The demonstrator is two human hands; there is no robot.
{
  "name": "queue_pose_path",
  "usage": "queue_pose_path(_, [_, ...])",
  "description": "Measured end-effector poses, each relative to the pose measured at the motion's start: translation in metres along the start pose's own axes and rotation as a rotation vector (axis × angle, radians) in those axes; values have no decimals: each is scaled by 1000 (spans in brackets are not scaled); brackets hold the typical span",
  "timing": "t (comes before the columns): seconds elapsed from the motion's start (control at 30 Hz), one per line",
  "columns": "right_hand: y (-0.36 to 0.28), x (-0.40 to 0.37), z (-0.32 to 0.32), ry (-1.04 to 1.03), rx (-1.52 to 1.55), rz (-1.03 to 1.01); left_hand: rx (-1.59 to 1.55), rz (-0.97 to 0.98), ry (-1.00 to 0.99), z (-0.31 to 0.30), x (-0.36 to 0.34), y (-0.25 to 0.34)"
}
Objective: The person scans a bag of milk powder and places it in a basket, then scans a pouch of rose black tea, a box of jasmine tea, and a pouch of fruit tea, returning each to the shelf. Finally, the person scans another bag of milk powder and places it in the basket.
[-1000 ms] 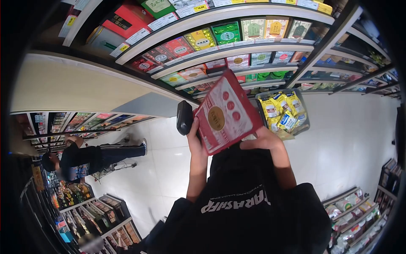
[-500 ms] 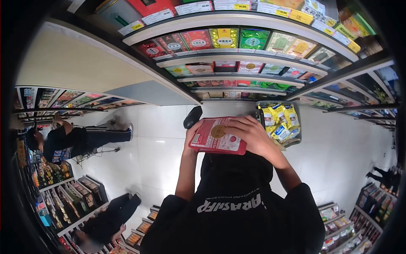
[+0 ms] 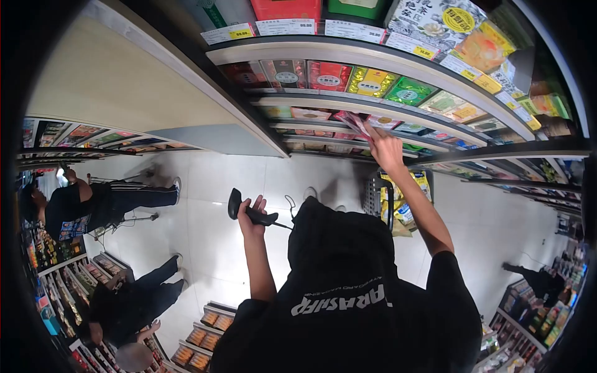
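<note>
The right hand [image 3: 387, 149] has its fingers clenched on a red packet [image 3: 352, 122] at the shelf [image 3: 298, 122]; the left hand [image 3: 252, 221] curls its fingers around a black scanner [image 3: 263, 218]; a basket [image 3: 372, 194] holds yellow packets [image 3: 423, 183]

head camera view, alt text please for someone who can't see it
Right hand holding a red packet at a shop shelf of boxed and bagged goods; left hand holding a black handheld device. A basket with yellow packets is below the shelves, and other people are in the aisles.
</note>
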State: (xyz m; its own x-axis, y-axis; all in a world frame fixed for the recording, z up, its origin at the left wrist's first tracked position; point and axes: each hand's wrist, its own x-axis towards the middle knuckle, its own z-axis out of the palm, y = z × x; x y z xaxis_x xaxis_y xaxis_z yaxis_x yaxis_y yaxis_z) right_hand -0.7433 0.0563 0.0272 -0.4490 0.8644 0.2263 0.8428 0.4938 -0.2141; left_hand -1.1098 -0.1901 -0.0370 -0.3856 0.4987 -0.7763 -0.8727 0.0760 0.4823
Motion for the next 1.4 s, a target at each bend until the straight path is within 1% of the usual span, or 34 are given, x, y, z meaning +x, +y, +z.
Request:
queue_pose_path(0.13, [-2,33,23,51,-139,-167,-50,-32,57,-1,18,14])
queue_pose_path(0.23, [-13,49,38,23,-186,-181,-38,-71,32,-1,29,16])
queue_pose_path(0.27, [-13,53,49,-20,-218,-148,-39,-88,36,0,32,16])
queue_pose_path(0.47, [-10,58,89,-109,-384,-79,-19,-141,18,-5,59,18])
queue_pose_path(0.57, [2,64,112,-57,-354,-51,-21,-138,21,-1,60,26])
queue_pose_path(0.6, [2,70,113,-61,-324,16,-21,-131,16,-2,63,27])
queue_pose_path(0.67, [0,85,107,-51,-268,156,-26,-120,9,-9,71,26])
queue_pose_path(0.7, [-1,89,105,-58,-155,274,-12,-108,11,-9,71,26])
queue_pose_path(0.77, [-8,86,101,204,-102,259,25,-103,49,-4,69,27])
queue_pose_path(0.8, [-8,80,107,106,-58,364,24,-109,21,-4,71,26])
queue_pose_path(0.83, [-14,70,106,141,-59,335,25,-113,-1,-4,70,28])
queue_pose_path(0.9, [-26,50,104,220,-65,273,52,-110,17,3,67,30])
queue_pose_path(1.03, [-58,-2,76,-34,3,158,101,-82,-20,9,76,26])
queue_pose_path(1.13, [-61,-32,61,-89,37,175,156,-71,-53,21,84,22])
queue_pose_path(1.17, [-60,-38,57,-63,86,216,183,-68,-63,28,84,19])
queue_pose_path(1.23, [-55,-45,47,2,75,252,208,-72,-105,39,82,15])
queue_pose_path(1.33, [-43,-40,21,98,121,266,269,-67,-150,52,78,10])
queue_pose_path(1.37, [-40,-36,10,189,157,260,292,-62,-163,56,77,8])
queue_pose_path(1.4, [-38,-31,-3,234,155,269,301,-65,-164,59,78,7])
